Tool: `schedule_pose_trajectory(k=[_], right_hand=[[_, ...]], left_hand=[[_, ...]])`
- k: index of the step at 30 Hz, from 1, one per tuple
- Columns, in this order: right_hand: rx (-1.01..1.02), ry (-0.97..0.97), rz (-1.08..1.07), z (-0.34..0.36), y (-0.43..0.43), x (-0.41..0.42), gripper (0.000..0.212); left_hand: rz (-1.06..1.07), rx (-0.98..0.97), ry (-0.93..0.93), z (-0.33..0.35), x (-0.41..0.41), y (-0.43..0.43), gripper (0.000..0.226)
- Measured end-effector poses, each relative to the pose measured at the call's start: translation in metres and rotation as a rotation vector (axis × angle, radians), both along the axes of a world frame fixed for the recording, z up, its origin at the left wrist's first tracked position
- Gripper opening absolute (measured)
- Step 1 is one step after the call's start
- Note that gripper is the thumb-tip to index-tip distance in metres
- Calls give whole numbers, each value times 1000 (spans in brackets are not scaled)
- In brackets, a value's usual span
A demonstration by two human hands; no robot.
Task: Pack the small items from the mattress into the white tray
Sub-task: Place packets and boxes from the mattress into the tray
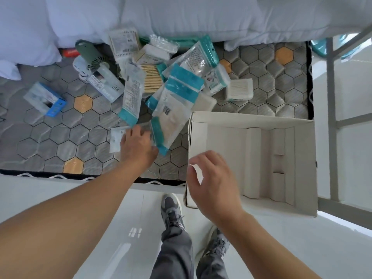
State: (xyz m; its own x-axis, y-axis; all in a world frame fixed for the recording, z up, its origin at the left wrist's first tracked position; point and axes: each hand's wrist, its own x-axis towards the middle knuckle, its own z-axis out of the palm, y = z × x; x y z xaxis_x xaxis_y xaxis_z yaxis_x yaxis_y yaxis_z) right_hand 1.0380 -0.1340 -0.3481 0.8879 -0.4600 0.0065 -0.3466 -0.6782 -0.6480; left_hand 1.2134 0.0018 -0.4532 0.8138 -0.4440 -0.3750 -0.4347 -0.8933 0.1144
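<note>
The white tray (302,164), an open cardboard box with folded dividers and nothing in it, sits on the mattress's (40,141) near right corner. My right hand (211,182) pinches the tray's near left wall. My left hand (138,146) reaches forward, its fingers lying on a small clear packet (115,140) beside a teal-edged pouch (171,119). Behind them spreads a pile of similar pouches (185,87), wooden swab sticks (151,77), a cotton swab box (239,89), a green hand fan (90,55), a white carton (106,86) and a blue box (47,99).
White pillows and bedding (181,17) fill the back of the mattress. A grey metal frame (331,117) stands to the right of the tray. My shoes (171,208) are on the white floor below the mattress edge.
</note>
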Motion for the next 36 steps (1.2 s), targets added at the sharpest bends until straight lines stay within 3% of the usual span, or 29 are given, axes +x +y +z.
schedule_pose_trajectory(k=[7, 11, 15, 18, 20, 22, 26, 28, 31, 33, 36], right_hand=[[59, 122, 24, 5, 5, 33, 15], [80, 178, 27, 1, -1, 48, 16], [96, 243, 58, 1, -7, 53, 19], [178, 319, 68, 5, -17, 59, 23], [292, 366, 38, 10, -24, 64, 31], [517, 364, -95, 18, -29, 71, 42], [1455, 223, -572, 36, -44, 92, 69], [1729, 157, -599, 41, -58, 98, 75], [1760, 154, -454, 47, -74, 103, 40], [1681, 183, -452, 46, -79, 103, 46], [1510, 143, -558, 40, -87, 101, 31]], left_hand=[[53, -244, 21, 19, 0, -23, 73], [159, -231, 65, 18, 15, -52, 91], [285, -318, 125, 15, 31, -56, 66], [314, -467, 353, 30, 45, -50, 40], [354, -616, 455, 48, 58, -43, 30], [332, -720, 428, 65, 71, -37, 29], [136, -881, 406, 100, 76, -36, 29], [14, -901, 411, 114, 61, -39, 26], [-174, -959, 325, 127, 36, -45, 33], [-252, -923, 220, 122, 30, -49, 44], [-66, -716, 222, 95, 41, -55, 66]])
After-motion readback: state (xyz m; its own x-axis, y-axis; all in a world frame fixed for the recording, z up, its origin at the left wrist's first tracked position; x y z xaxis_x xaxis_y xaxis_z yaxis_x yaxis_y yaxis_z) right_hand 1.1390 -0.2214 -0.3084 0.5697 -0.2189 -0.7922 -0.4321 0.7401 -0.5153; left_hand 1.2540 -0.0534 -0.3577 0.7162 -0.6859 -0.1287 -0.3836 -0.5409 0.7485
